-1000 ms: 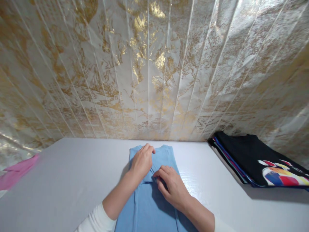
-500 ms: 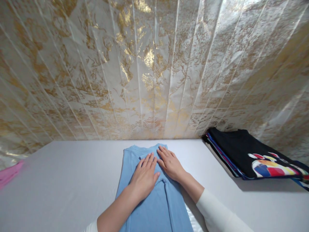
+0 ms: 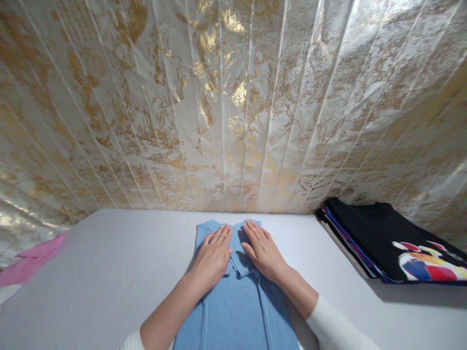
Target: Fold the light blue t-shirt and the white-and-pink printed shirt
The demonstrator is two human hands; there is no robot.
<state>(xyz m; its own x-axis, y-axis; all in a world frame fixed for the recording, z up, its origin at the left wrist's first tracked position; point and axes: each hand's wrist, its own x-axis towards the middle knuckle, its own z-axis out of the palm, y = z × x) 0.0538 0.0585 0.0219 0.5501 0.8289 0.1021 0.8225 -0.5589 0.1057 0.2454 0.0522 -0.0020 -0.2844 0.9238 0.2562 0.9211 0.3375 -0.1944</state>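
Both hands lie flat and open, fingers stretched out, pressing down on a light blue shirt [image 3: 239, 306] spread on the white table [image 3: 109, 272]. The left hand [image 3: 212, 255] rests on the shirt's upper part, and the right hand [image 3: 263, 250] sits just beside it, their fingertips near the shirt's far edge. Neither hand grips the cloth. Well off to the right of the right hand lies a stack of folded clothes [image 3: 386, 240] with a black printed shirt on top. Far to the left of the left hand lies a pink cloth [image 3: 27, 262].
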